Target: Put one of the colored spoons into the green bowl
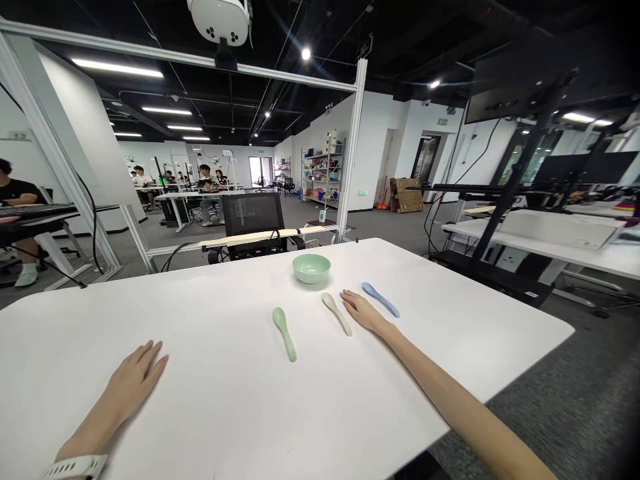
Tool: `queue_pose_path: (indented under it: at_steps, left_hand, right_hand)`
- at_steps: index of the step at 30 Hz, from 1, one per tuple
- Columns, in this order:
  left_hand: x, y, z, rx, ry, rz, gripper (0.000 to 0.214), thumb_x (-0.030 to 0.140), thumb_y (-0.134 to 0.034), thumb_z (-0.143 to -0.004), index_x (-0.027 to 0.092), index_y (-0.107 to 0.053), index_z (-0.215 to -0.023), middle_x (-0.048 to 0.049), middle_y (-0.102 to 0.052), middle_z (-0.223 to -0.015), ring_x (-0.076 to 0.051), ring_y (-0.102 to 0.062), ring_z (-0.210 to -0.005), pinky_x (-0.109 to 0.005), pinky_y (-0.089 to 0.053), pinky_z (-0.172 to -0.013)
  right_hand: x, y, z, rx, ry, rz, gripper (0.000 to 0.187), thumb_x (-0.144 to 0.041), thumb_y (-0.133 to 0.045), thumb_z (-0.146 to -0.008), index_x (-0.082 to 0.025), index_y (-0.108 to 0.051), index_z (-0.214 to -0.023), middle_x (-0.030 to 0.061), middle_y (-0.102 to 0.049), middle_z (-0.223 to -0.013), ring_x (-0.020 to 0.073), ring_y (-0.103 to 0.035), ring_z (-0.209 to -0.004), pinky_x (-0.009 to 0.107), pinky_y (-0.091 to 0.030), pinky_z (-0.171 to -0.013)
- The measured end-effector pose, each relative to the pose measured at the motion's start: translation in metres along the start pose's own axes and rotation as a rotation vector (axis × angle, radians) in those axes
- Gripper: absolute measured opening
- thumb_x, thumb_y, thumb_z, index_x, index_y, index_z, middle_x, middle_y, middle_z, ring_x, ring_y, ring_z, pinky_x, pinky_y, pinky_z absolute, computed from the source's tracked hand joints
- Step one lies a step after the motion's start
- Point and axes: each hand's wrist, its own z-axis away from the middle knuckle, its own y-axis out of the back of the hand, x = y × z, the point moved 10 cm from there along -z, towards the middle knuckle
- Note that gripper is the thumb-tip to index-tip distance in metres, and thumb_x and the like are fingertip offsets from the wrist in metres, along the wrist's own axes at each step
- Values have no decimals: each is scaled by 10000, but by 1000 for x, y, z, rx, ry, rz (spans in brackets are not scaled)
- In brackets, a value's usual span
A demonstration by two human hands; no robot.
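Note:
My right hand (364, 312) rests on the white table with its fingers stretched out, holding nothing. It lies between a beige spoon (337, 313) on its left and a blue spoon (381, 299) on its right. A green spoon (285, 334) is farther left and nearer to me. Behind the spoons stands a light green bowl (311, 268), upright; its inside looks bare where it shows. At the left of the table, my left hand (131, 379) lies flat with fingers extended and thumb apart, away from all the objects.
The white table (215, 373) has rounded corners, and a metal frame (353, 153) rises behind its far edge. Beyond stands a black mesh chair (253, 213). A dark monitor stand (520, 167) is off to the right. Several people sit at desks in the background.

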Motion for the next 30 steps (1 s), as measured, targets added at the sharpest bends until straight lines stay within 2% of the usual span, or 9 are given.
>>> queue_pose_path:
  at_steps: [7,10,14,17,20,23,27,30]
  left_hand:
    - [4,6,5,89,-40,0,828,612,-293,-890,85,-661,-1412,-194,-638,-1543,-366,-563,-1475,-558,-467,-1232]
    - [4,6,5,105,-46,0,780,597,-328,-889,122,-683,-1395,-175,-662,-1523,-360,-580,-1460,-556,-481,-1221]
    - [1,2,5,72,-35,16,818,607,-321,-898,86,-644,-1439,-192,-619,-1565,-366,-538,-1499,-547,-455,-1248]
    - [0,0,6,51,-23,31,851,632,-306,-907,71,-615,-1468,-195,-584,-1599,-368,-498,-1532,-545,-431,-1268]
    - [-1,-1,7,43,-25,34,864,641,-294,-912,67,-602,-1478,-198,-565,-1613,-371,-484,-1542,-550,-420,-1276]
    - [-2,-3,6,24,-24,31,889,651,-280,-908,52,-582,-1492,-205,-545,-1628,-373,-459,-1559,-550,-390,-1295]
    - [-3,-5,5,36,-21,33,866,636,-284,-906,74,-582,-1493,-194,-563,-1617,-361,-470,-1554,-548,-379,-1301]
    - [-3,-7,4,42,-21,33,873,637,-278,-898,72,-585,-1488,-194,-566,-1616,-361,-472,-1552,-538,-374,-1303]
  right_hand:
    - [-7,6,0,-22,-18,-7,467,-286,-435,-1053,-98,-723,-1369,203,-635,-1517,318,-518,-1503,497,-370,-1279]
    - [-16,19,3,40,-51,-35,447,-289,-448,-1043,-121,-717,-1358,196,-653,-1493,315,-549,-1469,489,-393,-1256]
    - [-40,36,15,174,-109,-85,458,-400,-470,-1040,-145,-705,-1340,174,-737,-1261,294,-695,-1165,444,-529,-1069]
    - [-64,30,25,152,-145,-72,477,-482,-571,-981,-151,-724,-1288,131,-741,-1053,280,-689,-972,398,-553,-918]
    - [-80,20,33,84,-168,-39,404,-365,-596,-929,-171,-736,-1255,93,-734,-962,258,-670,-900,348,-526,-841]
    - [-79,19,37,63,-194,-40,424,-239,-545,-894,-163,-730,-1268,76,-728,-914,231,-660,-834,311,-501,-781]
    - [-69,38,29,139,-197,-67,419,-256,-546,-903,-143,-721,-1266,71,-723,-895,223,-646,-791,314,-496,-757]
    - [-72,60,4,204,-147,-33,359,-255,-538,-926,-145,-753,-1191,76,-728,-885,225,-651,-790,318,-488,-765]
